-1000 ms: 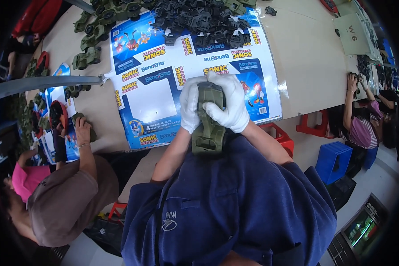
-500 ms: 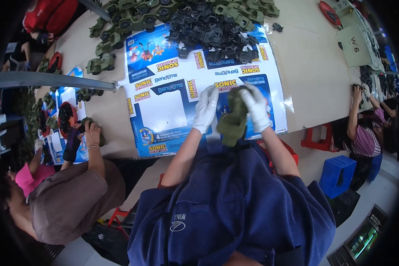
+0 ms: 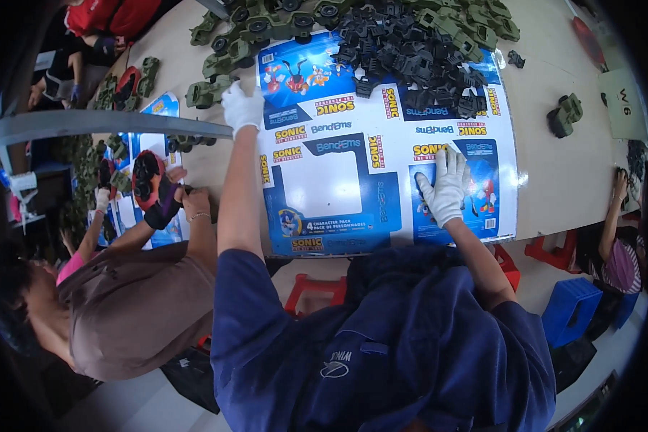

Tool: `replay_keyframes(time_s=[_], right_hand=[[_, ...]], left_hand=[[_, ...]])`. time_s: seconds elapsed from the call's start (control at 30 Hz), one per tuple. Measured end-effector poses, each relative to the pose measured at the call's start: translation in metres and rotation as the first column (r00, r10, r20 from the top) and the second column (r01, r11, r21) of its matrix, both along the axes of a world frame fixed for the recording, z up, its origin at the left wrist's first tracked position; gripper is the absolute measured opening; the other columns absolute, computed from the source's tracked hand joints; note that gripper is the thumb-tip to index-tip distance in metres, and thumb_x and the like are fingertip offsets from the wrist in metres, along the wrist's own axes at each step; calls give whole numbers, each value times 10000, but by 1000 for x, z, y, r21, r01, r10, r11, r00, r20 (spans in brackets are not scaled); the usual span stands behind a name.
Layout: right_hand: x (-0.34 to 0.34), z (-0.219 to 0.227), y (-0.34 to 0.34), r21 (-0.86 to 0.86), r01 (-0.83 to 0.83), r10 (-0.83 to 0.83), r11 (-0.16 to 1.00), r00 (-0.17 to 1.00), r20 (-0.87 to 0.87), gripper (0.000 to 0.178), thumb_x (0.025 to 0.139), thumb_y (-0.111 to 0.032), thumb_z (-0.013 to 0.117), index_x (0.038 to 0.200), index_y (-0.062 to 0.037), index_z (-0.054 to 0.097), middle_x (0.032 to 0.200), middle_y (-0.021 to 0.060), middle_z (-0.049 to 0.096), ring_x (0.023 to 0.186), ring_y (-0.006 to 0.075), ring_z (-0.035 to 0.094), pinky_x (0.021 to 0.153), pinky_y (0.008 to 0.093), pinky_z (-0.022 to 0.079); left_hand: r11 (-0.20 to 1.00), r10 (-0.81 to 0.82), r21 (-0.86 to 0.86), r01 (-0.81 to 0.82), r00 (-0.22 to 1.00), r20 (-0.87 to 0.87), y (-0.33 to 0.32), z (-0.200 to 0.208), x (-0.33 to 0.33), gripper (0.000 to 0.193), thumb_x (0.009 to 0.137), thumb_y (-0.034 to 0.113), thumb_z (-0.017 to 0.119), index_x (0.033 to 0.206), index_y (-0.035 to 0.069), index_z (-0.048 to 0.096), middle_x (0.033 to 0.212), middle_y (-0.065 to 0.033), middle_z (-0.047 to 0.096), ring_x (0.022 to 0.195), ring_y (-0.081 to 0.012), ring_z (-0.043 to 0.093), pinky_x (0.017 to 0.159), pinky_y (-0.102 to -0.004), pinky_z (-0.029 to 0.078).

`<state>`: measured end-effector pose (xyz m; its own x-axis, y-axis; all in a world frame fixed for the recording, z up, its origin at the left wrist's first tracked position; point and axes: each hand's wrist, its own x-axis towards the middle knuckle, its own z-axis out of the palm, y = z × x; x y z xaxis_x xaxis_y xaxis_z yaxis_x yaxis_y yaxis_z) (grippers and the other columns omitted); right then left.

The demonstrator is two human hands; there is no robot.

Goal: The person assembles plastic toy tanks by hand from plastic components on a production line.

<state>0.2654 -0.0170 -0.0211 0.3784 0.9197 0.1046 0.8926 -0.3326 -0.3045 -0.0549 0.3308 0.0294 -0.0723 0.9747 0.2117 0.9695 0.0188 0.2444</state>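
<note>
My left hand (image 3: 242,109), in a white glove, is stretched out at the left edge of the printed sheet (image 3: 320,183). Its fingers look apart, and their tips come up to a green toy vehicle body (image 3: 207,92); whether they touch it is hard to see. My right hand (image 3: 445,189), also gloved in white, lies on the sheet's right part with fingers spread and nothing held. Farther right, a single green toy vehicle body (image 3: 565,115) rests on the bare table (image 3: 543,169).
Black plastic parts (image 3: 410,61) are heaped at the sheet's far side, with green vehicle bodies (image 3: 266,29) around them. A grey metal bar (image 3: 115,128) crosses from the left. A co-worker (image 3: 137,309) handles parts beside a red tray (image 3: 147,176). Blue crate (image 3: 570,309) at right.
The green toy vehicle body has left my hands; one now sits on the table at right. My left hand has moved left and away, and my right hand has flattened onto the sheet.
</note>
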Motion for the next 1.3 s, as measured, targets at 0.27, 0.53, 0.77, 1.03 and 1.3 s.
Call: replay_keyframes(time_s=[0.27, 0.53, 0.77, 1.03, 1.3], right_hand=[[-6, 14, 9, -49, 14, -10, 999, 997, 82, 695, 767, -413, 675, 1304, -22, 470, 1372, 194, 432, 1311, 416, 348, 1097, 554, 242], [-8, 20, 15, -107, 39, -34, 993, 998, 50, 705, 763, -422, 665, 1307, -20, 467, 1374, 199, 428, 1301, 422, 351, 1093, 551, 239], [-7, 19, 14, -98, 36, -31, 995, 998, 52, 697, 767, -425, 667, 1302, -23, 470, 1362, 187, 429, 1317, 419, 340, 1106, 560, 223], [-7, 18, 11, -66, 32, -31, 997, 999, 12, 684, 755, -405, 695, 1287, -32, 480, 1369, 165, 421, 1327, 397, 333, 1118, 553, 212], [1, 21, 5, -25, 42, -43, 999, 998, -38, 682, 755, -387, 709, 1288, -25, 484, 1367, 157, 431, 1312, 396, 348, 1113, 550, 219]], left_hand=[[962, -39, -268, -46, 953, -301, 138, 0, -64, 1300, 532, 689, 825, 1526, 120, 210, 1503, -252, 297, 1384, -416, 322, 1091, -509, 366], [937, 21, -331, -107, 968, -251, 156, -18, -4, 1111, 610, 812, 681, 1494, 202, 397, 1593, -158, 215, 1414, -447, 264, 1110, -517, 354], [983, -133, -156, 98, 963, -236, 98, -28, 5, 868, 628, 633, 793, 1330, 174, 572, 1468, -58, 444, 1304, -401, 397, 1070, -474, 404], [700, -708, -210, 683, 703, -74, -95, -6, 84, 717, 586, 405, 865, 1201, 145, 602, 1341, -103, 489, 1282, -477, 367, 1069, -525, 407], [412, -388, -668, 620, 782, 487, -115, 62, 134, 976, 650, 546, 821, 1431, 92, 451, 1319, -182, 599, 1228, -347, 566, 1008, -416, 460]])
